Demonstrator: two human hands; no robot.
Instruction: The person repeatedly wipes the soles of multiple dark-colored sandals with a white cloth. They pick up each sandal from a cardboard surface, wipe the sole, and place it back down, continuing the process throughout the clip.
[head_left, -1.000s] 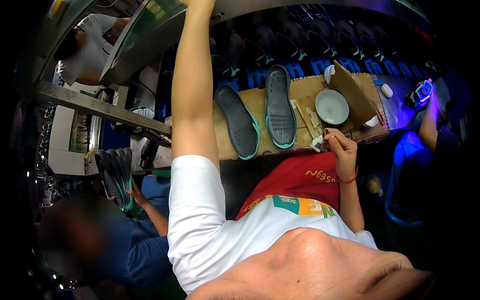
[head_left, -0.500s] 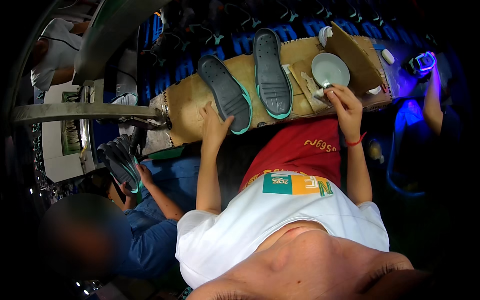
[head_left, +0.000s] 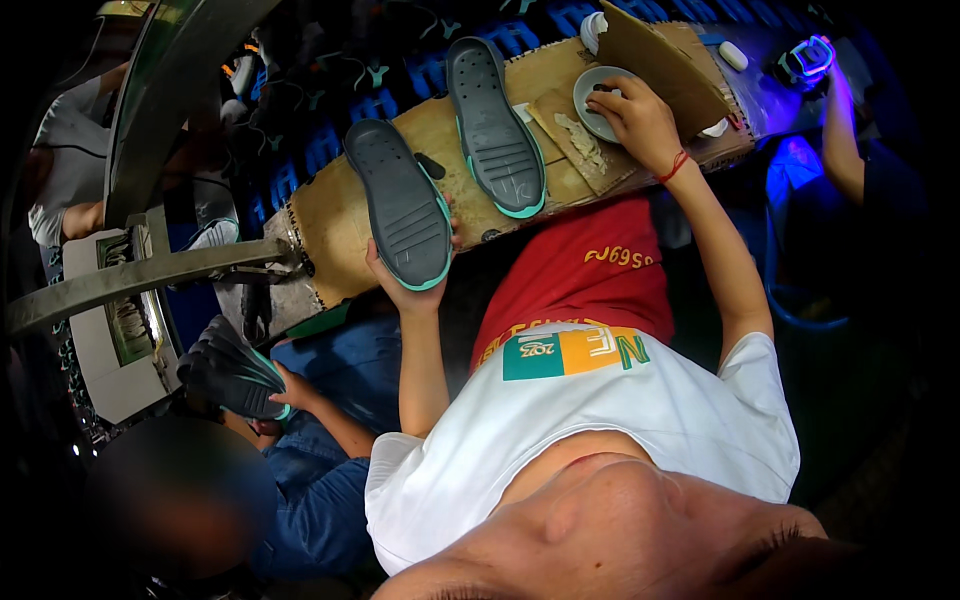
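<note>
At the worktop (head_left: 325, 225), a sole (head_left: 400, 205) is held slanting lengthwise, toe far-left, by the left fingers (head_left: 375, 262); whether the right fingers (head_left: 612, 104) grip is unclear.

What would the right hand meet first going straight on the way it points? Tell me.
The right hand would probably meet the white bowl first; the two overlap in this view, and whether they touch is unclear.

Dark edges, blue glow (head_left: 808, 58) at right

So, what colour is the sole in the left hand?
The sole is dark grey, partly edged in turquoise; the head view shows it best.
</note>
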